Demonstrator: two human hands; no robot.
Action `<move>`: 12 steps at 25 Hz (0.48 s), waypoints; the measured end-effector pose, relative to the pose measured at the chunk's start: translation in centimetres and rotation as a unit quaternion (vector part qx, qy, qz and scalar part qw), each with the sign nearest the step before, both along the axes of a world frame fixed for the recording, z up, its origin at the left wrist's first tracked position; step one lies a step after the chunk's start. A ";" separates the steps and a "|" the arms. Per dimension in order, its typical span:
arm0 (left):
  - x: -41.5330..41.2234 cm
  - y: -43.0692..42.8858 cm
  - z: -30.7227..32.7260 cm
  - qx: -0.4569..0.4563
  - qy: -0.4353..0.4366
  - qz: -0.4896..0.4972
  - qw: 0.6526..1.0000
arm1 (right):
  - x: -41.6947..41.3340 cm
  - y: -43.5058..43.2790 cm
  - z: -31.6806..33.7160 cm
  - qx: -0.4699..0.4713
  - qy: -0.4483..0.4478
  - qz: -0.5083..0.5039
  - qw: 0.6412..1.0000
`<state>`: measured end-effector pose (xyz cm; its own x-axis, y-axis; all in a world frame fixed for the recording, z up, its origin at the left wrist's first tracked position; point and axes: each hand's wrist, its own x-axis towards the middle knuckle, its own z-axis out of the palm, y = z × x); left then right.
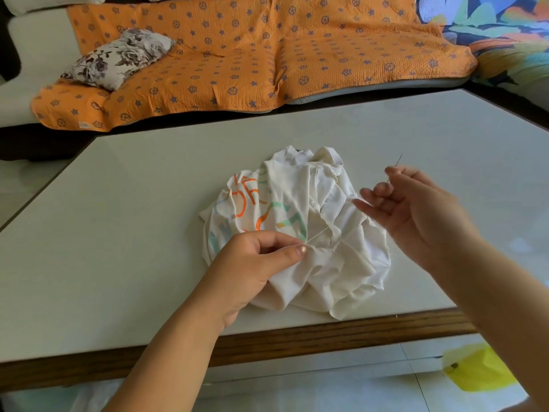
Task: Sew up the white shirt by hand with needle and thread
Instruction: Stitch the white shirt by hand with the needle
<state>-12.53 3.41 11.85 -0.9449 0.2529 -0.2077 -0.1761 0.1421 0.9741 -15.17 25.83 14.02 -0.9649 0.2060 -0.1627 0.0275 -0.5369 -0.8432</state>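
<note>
Both hands are at work over the white shirt point(326, 263), which lies crumpled in a heap near the middle of the pale table point(133, 233), its orange and green printed lettering facing up on the left side. From my feed, the left hand point(252, 272) rests on the near left part of the heap and pinches a fold of fabric between thumb and forefinger. The right hand point(416, 209) is raised above the shirt's right edge, thumb and forefinger gripping the needle point(398, 161), which points up and away; its other fingers are loosely spread. A pale thread point(318, 235) runs taut from the pinched fold up toward the right hand, though I lose it partway against the white cloth. Beyond the table, an orange patterned cover point(267, 55) drapes a sofa, with a floral cushion point(118, 58) on it. Something yellow point(475, 370) lies blurred on the floor at lower right.
</note>
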 end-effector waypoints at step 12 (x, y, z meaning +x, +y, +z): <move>-0.1 -0.9 0.4 -0.024 0.012 -0.004 1.000 | -1.5 4.0 -1.1 0.438 0.002 -0.205 0.875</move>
<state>-12.67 2.47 12.28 -0.9478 0.2503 -0.1974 -0.1517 0.1904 0.9699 -16.68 29.84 12.95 -0.7811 0.5785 0.2350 -0.0202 0.3527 -0.9355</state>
